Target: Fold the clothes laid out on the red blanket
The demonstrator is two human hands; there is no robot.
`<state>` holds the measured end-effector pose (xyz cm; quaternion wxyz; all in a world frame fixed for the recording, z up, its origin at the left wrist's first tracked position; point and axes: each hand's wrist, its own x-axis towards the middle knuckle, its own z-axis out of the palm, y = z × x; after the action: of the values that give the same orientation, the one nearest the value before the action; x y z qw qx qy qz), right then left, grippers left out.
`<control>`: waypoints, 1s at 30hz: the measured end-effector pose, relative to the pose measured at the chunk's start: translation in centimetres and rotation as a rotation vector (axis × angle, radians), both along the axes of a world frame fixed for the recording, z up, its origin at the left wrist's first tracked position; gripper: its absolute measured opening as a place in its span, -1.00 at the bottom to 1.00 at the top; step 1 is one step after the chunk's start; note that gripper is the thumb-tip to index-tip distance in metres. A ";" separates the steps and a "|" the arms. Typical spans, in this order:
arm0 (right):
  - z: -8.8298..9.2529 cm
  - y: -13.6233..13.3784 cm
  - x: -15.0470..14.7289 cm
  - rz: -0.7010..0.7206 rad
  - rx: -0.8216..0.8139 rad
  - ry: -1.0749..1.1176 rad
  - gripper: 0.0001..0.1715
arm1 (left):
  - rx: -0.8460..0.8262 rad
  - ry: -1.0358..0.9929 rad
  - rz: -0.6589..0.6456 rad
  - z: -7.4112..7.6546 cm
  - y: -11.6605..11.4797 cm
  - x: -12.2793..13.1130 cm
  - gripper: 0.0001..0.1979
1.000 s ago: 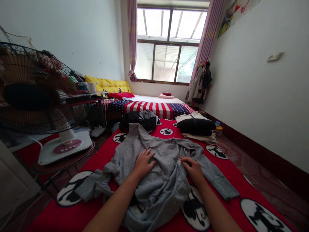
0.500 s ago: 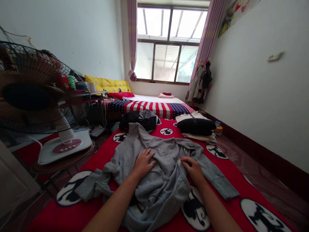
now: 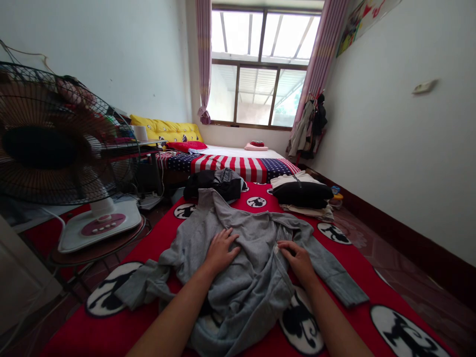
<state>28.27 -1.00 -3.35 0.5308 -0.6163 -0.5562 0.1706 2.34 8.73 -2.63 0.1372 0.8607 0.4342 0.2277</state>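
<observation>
Only the blades of the fan (image 3: 35, 148), at ten o'clock from the grey garment (image 3: 253, 290), had visibly changed their blur since half a second before; both hands and the cloth had kept the same places. I took the garment as the middle of the clock, with twelve toward the window (image 3: 256, 89). It lay spread out, long-sleeved and quite wrinkled, upon a red cover (image 3: 82, 339) with round white patches bearing black figures. One sleeve (image 3: 334, 275) stretched to about half past three, while the other sleeve (image 3: 143, 287) lay crumpled toward half past eight. The left hand (image 3: 222, 250) rested on the garment, a little toward ten o'clock from its middle, with the palm down and the fingers extended. The right hand (image 3: 297, 260) was at three o'clock, its fingers bent and the fingertips at a folded edge, just beside a small pale spot; whether they really pinched the cloth, I could not tell. Near eleven o'clock lay a dark heap of clothes (image 3: 201, 187), and between one and two stood a folded stack (image 3: 303, 192), black and cream. Farther away, at twelve, was a bed with a striped and starred cloth (image 3: 230, 166).
</observation>
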 end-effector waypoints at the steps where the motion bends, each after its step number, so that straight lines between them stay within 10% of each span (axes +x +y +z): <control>1: 0.0 0.0 0.0 0.001 -0.001 0.000 -0.83 | 0.001 0.000 0.001 0.0 0.0 0.0 -0.53; 30: -0.1 0.1 0.1 0.004 0.009 0.002 -0.83 | 0.007 -0.012 -0.003 -0.1 0.1 -0.1 -0.54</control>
<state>28.33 -0.93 -3.42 0.5339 -0.6125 -0.5577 0.1697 2.29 8.78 -2.72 0.1370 0.8606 0.4310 0.2340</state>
